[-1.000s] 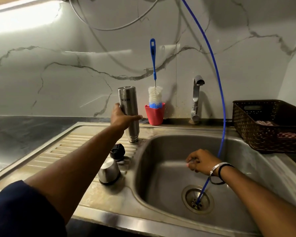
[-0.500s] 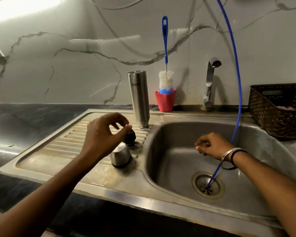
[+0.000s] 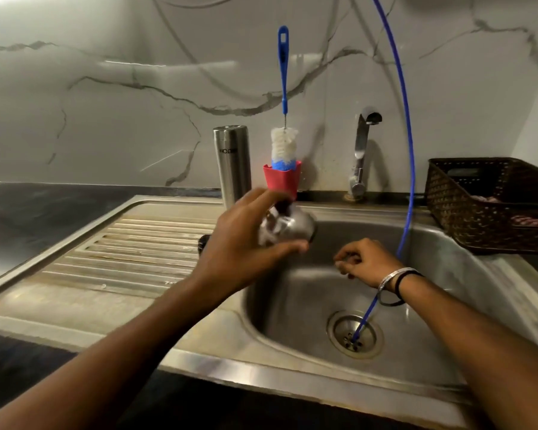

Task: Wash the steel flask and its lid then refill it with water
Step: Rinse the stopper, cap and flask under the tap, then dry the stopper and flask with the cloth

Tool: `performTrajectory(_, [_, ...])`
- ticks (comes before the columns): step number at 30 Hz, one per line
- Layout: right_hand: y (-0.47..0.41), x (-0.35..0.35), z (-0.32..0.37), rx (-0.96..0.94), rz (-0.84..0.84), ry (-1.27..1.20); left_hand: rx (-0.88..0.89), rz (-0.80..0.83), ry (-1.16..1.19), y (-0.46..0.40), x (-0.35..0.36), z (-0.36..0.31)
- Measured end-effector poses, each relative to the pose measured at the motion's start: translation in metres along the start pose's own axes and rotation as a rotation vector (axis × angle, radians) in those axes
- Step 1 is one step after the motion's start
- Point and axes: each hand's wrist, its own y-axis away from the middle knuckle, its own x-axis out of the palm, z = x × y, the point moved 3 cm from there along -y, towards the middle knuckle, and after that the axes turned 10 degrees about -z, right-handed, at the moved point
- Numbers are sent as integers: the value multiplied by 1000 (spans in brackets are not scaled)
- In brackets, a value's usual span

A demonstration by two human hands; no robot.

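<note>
1. Steel is what nearly everything here is made of: the sink [image 3: 292, 305], its ribbed drainboard [image 3: 131, 243] and the flask [image 3: 232, 162], which is stood upside down at the 12 o'clock edge of the drainboard, just beside the red cup [image 3: 281, 181]. It is judged to have been inverted so that it can drain.
2. The steel lid [image 3: 289, 226] is held over the 10 o'clock rim of the basin by the left hand [image 3: 246, 243], whose grip is clamped on it, thumb beneath and fingers above. It is carried tilted, probably so that it can be brought over the basin for washing.
3. A small black part [image 3: 203, 242], presumably the inner stopper, is partly hidden behind the left wrist on the drainboard.
4. The right hand [image 3: 367, 263] is kept low in the basin with its fingers curled together; whether anything is pinched between them cannot be told.
5. A blue hose [image 3: 407, 150] is hung from above and run down into the drain [image 3: 354, 335], passing behind the right wrist.
6. The bottle brush [image 3: 284, 141] is stood bristles-down in the red cup, handle up, within easy reach.
7. The tap [image 3: 362, 150] at 1 o'clock shows no running water.
8. A brown basket [image 3: 479, 212] is set on the counter at 3 o'clock.
9. By this layout, the lid is judged to be the piece in hand, with refilling not yet begun.
</note>
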Motion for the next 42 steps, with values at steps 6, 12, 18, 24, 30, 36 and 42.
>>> performTrajectory(6, [1,-22,5,286,-339,-500,-430,247,54,-47,138,15])
performTrajectory(12, [0,-18,-3,363,-283,-408,-454,141,53,-15,199,28])
performTrajectory(18, [-11,-24,16,243,-381,-614,-385,-58,247,-24,187,41])
performTrajectory(24, [-12,-24,11,254,-390,-603,-911,256,924,-16,201,38])
performTrajectory(30, [-10,-42,-2,428,-432,-778,-974,367,975,-21,209,38])
performTrajectory(36, [-12,-101,20,61,-633,-13,-964,297,881,-17,211,26])
performTrajectory(42, [-20,-218,14,230,-893,227,-934,281,715,-7,223,31])
